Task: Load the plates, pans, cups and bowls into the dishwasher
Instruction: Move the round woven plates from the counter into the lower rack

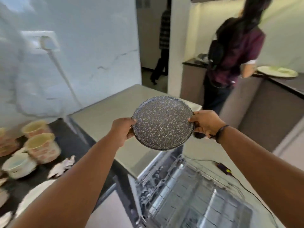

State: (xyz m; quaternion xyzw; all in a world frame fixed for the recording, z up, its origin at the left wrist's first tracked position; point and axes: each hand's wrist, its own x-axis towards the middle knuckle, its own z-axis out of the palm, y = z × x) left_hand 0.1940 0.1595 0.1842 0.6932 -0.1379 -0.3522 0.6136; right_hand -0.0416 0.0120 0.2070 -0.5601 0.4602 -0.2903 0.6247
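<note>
The dishwasher rack [194,195] lies nearest, pulled out at the lower right, its wire grid blurred; whether anything sits in it cannot be told. A black cable [243,188] runs along the floor past its right side.

At lower left, on the dark counter [69,140], white plates [32,196] lie at the near edge. Behind them stands a white cup [19,164], and farther back two patterned cups [42,148] with pale insides, one behind the other.

Both arms reach forward over the rack. The left hand [122,131] grips the left rim of a round speckled pan [162,123], thumb on the top face and fingers curled beneath. The right hand [204,123] grips the right rim the same way, thumb on top; a dark band [220,134] circles that wrist. The hands are well apart, one on each side of the pan. The pan is held in the air, flat face tilted toward the camera, above the grey top of the dishwasher [115,112] and just beyond the rack.

Behind that top, a white wall [82,46] carries a socket [44,40] with a white cord hanging down.

Farther right, a person in a maroon top [236,53] stands with their back turned at another dark counter, where a pale plate [278,71] rests. In the doorway beyond, a second person [162,41] stands, blurred.
</note>
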